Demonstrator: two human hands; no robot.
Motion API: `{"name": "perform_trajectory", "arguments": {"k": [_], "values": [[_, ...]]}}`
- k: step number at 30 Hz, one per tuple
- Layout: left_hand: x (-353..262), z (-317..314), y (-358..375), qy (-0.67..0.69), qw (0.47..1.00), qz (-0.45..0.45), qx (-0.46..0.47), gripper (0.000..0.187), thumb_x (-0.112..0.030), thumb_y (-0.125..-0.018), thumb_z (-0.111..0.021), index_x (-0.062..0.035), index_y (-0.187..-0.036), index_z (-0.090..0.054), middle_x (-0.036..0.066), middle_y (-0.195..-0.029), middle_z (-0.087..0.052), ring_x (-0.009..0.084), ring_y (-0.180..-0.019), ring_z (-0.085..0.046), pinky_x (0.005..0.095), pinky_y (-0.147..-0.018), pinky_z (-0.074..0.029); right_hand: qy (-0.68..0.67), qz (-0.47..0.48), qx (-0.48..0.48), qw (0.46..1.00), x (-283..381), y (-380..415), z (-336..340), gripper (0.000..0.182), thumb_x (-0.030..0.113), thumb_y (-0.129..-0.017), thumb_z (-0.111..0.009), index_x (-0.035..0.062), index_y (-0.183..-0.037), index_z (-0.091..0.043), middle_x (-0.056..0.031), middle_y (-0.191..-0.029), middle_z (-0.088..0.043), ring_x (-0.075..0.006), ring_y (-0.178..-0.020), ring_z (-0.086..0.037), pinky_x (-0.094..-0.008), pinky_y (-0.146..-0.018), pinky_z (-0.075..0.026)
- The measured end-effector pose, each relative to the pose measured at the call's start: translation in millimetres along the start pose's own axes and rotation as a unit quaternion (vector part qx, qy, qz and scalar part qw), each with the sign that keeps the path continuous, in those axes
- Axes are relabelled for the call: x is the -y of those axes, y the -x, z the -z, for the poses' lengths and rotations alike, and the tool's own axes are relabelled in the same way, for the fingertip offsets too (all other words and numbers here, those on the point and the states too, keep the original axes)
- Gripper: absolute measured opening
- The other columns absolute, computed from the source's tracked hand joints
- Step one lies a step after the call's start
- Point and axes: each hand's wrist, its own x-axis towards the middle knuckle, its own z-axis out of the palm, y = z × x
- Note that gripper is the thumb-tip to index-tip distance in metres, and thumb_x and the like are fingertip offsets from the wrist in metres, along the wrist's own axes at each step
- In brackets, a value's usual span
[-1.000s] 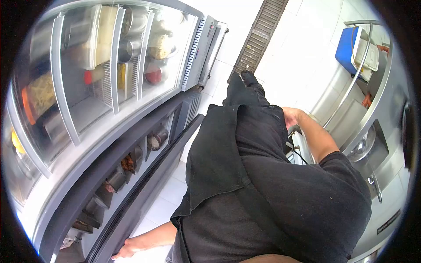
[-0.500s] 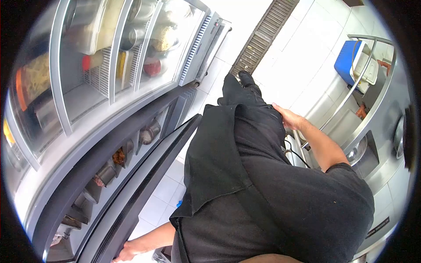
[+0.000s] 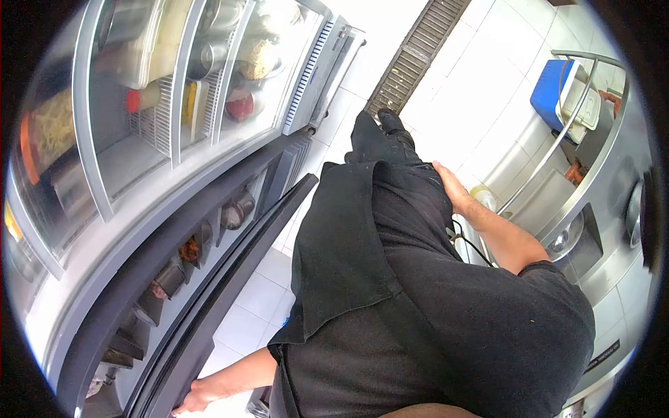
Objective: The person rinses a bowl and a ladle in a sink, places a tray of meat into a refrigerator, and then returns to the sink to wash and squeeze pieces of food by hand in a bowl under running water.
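My left hand [image 3: 191,397] is at the lower left, fingers curled over the edge of a dark fridge door [image 3: 230,296]. The door hangs ajar beside a prep-counter fridge, with a narrow gap along the cabinet. Through that gap show several metal containers [image 3: 169,279] of food, one with orange-brown contents [image 3: 189,249]. At my right thigh, my right hand [image 3: 454,189] lies against my black apron [image 3: 341,237]. Most of its fingers are hidden behind the cloth and my leg, so its grip cannot be made out.
Above the door, a glass display case [image 3: 125,167] holds tubs and a red-capped bottle [image 3: 143,97]. A floor drain grate [image 3: 418,56] crosses the white tiles. To the right stand a steel counter [image 3: 592,181] with a rail and a blue cooler box [image 3: 550,94].
The fridge door has swung slightly toward the cabinet, narrowing the gap. My left hand has moved with it, a little to the left. My right hand stays by my thigh.
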Motion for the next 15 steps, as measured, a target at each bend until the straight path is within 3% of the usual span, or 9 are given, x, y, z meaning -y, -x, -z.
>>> {"name": "perform_trajectory", "arguments": {"k": [5,8,15], "values": [[2.8,-8.2,-1.8,0.002,1.0,-0.002,0.007,0.054,-0.042,-0.088,-0.072,0.0007,-0.12,-0.065,0.016,-0.132,-0.061,0.0347,-0.117,-0.058,0.0527,-0.095,-0.053,-0.02,0.007,-0.001,1.0,-0.3,2.0,-5.9,0.063,0.054,-0.101,-0.047,0.0039,-0.139,-0.05,-0.018,-0.134,-0.058,-0.0267,-0.115,-0.061,-0.0409,-0.1,-0.051],[4.8,-11.3,-1.9,0.005,1.0,-0.001,0.007,0.054,-0.042,-0.088,-0.072,0.0006,-0.12,-0.065,0.016,-0.132,-0.061,0.0347,-0.117,-0.058,0.0527,-0.095,-0.053,-0.058,-0.012,-0.023,0.998,6.1,8.8,-13.1,0.061,0.052,-0.101,-0.053,0.0006,-0.134,-0.053,-0.0129,-0.124,-0.062,-0.0223,-0.111,-0.059,-0.0382,-0.099,-0.048],[8.6,-18.8,-1.9,0.008,1.0,-0.005,0.011,0.054,-0.042,-0.087,-0.072,0.0005,-0.12,-0.065,0.016,-0.133,-0.061,0.0347,-0.117,-0.058,0.0527,-0.095,-0.053,-0.041,-0.026,-0.04,0.998,19.5,17.7,-24.4,0.06,0.052,-0.101,-0.052,0.001,-0.133,-0.054,-0.0127,-0.123,-0.062,-0.0219,-0.111,-0.059,-0.0376,-0.098,-0.048]]}}
